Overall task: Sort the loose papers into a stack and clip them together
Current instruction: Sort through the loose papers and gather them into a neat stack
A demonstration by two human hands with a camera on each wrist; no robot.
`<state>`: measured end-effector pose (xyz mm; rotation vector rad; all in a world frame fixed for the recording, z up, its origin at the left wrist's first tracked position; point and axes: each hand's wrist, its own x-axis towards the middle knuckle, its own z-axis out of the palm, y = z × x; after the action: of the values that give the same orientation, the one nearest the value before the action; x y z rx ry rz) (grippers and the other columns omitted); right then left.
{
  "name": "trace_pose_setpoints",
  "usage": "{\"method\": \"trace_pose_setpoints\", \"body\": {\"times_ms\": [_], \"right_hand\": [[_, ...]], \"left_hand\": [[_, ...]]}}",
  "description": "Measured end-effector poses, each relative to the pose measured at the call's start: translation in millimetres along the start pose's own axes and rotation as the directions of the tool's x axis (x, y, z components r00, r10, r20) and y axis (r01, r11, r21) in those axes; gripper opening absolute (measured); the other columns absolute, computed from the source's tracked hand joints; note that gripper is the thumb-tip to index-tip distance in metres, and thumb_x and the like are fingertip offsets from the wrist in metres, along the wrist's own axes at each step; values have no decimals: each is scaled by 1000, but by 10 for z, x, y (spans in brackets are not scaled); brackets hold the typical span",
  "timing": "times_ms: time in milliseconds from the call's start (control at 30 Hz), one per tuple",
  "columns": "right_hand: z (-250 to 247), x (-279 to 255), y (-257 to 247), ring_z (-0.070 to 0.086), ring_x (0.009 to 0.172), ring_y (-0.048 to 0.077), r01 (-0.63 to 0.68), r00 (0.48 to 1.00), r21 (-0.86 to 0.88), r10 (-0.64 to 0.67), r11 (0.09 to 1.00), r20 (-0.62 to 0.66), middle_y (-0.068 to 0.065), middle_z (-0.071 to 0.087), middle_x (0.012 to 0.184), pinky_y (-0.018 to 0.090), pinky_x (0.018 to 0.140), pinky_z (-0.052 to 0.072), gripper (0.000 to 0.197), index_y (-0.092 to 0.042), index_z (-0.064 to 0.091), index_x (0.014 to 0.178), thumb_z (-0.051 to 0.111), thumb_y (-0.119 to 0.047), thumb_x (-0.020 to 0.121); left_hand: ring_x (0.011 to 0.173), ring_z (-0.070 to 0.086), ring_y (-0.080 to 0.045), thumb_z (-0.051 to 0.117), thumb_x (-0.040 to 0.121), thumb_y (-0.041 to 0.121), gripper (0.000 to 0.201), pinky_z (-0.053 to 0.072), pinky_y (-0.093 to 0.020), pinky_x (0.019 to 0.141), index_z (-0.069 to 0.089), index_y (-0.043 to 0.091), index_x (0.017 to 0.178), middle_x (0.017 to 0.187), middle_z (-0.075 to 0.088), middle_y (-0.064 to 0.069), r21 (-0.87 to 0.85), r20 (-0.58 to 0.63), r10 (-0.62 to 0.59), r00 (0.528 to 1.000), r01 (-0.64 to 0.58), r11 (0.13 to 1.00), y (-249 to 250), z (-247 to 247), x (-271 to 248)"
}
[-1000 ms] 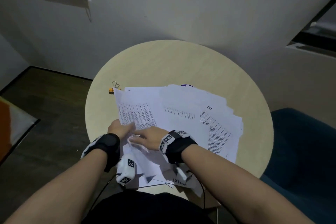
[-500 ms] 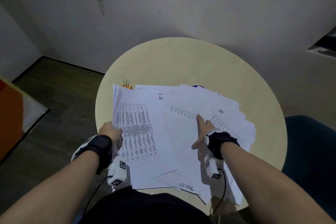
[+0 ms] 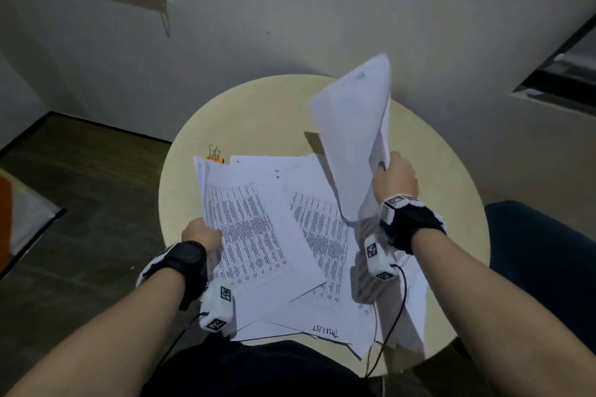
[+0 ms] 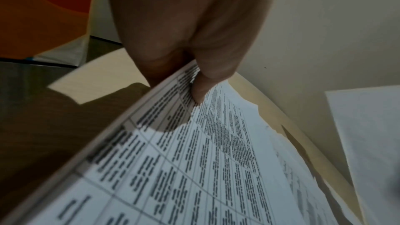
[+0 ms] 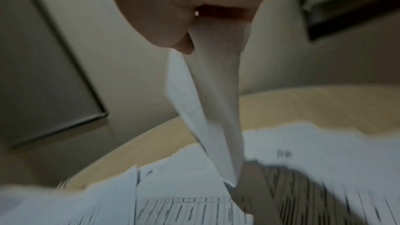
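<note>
A round, pale wooden table is seen from above, set against a light wall. A loose spread of printed papers is laid across its near half, the sheets overlapping at differing angles and several overhanging the near edge; one near sheet is marked "TASKLIST" by hand. The left hand is placed at the left edge of the spread, where a sheet printed with a table is pinched between the thumb on top and the fingers beneath, its left edge being raised off the table. The right hand is held up over the right side of the table, and a small bundle of sheets is gripped in it by the lower edge, the fingers being curled round the paper; the bundle is stood nearly upright, clear of the spread, with its blank side toward the head camera. An orange binder clip with wire handles is observed on the table just beyond the far left corner of the spread, partly covered by paper. Black wrist straps carrying white marker blocks are worn on both forearms. A dark blue seat is noted to the right of the table.
</note>
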<state>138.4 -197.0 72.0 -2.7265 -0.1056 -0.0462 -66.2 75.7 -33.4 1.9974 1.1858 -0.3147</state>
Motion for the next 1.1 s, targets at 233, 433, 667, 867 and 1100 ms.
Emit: {"method": "trace_pose_setpoints", "body": {"times_ms": [233, 433, 667, 867, 1100], "right_hand": [[326, -718, -381, 60, 98, 36, 657, 727, -227, -523, 719, 446, 14, 60, 117, 41, 79, 44, 51, -12, 32, 142, 48, -10, 94], [840, -1180, -499, 62, 73, 29, 765, 479, -93, -467, 637, 743, 8, 66, 82, 36, 70, 46, 63, -17, 34, 132, 51, -60, 88], [962, -1189, -403, 62, 99, 29, 651, 420, 102, -469, 752, 777, 6, 69, 109, 40, 88, 51, 33, -19, 58, 116, 48, -42, 94], [704, -605, -55, 60, 116, 22, 331, 696, 65, -290, 942, 657, 7, 66, 124, 32, 101, 45, 37, -20, 55, 132, 51, -28, 96], [267, -43, 116, 46, 132, 23, -36, 941, 398, -102, 917, 322, 6, 50, 140, 37, 111, 37, 63, -11, 35, 146, 62, -28, 92]], "left_hand": [[84, 60, -34, 50, 91, 7, 15, 44, -33, 71, 56, 3, 78, 83, 57, -16, -98, 77, 87, 993, -80, 992, 135, 161, 27], [55, 46, -24, 36, 99, 45, 54, 42, -37, 64, 46, 5, 65, 56, 46, -12, -423, 122, -10, 993, 61, 904, 66, 201, 32], [55, 46, -20, 63, 90, 26, 43, 37, -25, 56, 57, -8, 115, 65, 53, -6, -561, 129, 17, 991, 59, 826, 167, 244, -8], [55, 47, -23, 46, 83, -7, 16, 39, -21, 47, 54, 6, 79, 66, 53, -11, -355, 115, 199, 973, -146, 923, 597, 29, -18], [75, 50, -21, 49, 91, 2, 14, 39, -22, 61, 55, 12, 99, 87, 59, -11, -331, 68, 585, 808, -535, 777, 1317, -313, -213]]}}
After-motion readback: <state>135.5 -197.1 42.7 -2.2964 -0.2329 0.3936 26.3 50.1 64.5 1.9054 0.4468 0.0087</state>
